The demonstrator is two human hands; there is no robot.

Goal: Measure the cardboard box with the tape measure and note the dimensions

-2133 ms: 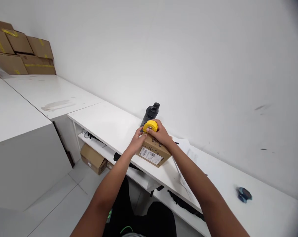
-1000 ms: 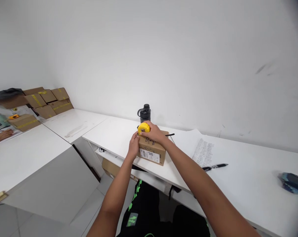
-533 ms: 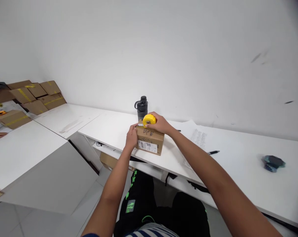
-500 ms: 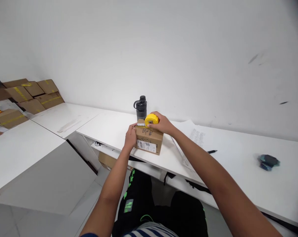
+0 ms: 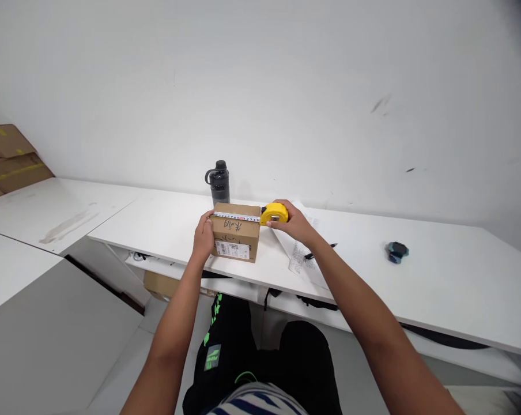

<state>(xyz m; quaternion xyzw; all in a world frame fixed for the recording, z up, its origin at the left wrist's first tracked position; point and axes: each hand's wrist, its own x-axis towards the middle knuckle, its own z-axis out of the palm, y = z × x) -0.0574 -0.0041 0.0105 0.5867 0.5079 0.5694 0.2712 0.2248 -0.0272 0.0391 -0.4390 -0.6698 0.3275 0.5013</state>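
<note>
A small cardboard box point(image 5: 237, 230) with handwriting on top and a white label on its front stands on the white desk point(image 5: 165, 230). Across its top lies the pulled-out blade of a yellow tape measure point(image 5: 275, 213). My right hand point(image 5: 295, 223) is closed around the tape measure's case, just past the box's right edge. At the box's left edge, my left hand point(image 5: 204, 235) pinches the blade's end and rests against the box side. The blade's tip is hidden by the fingers.
Behind the box stands a dark water bottle point(image 5: 219, 183). Written paper sheets point(image 5: 297, 259) and a black pen point(image 5: 321, 251) lie to the right, partly under my right arm. Farther right is a small dark object point(image 5: 397, 252). Cardboard boxes point(image 5: 16, 167) are stacked at far left.
My right hand has drawn the tape case rightward, so more blade now spans the box top. My left hand stays at the box's left edge. The view has turned to the right.
</note>
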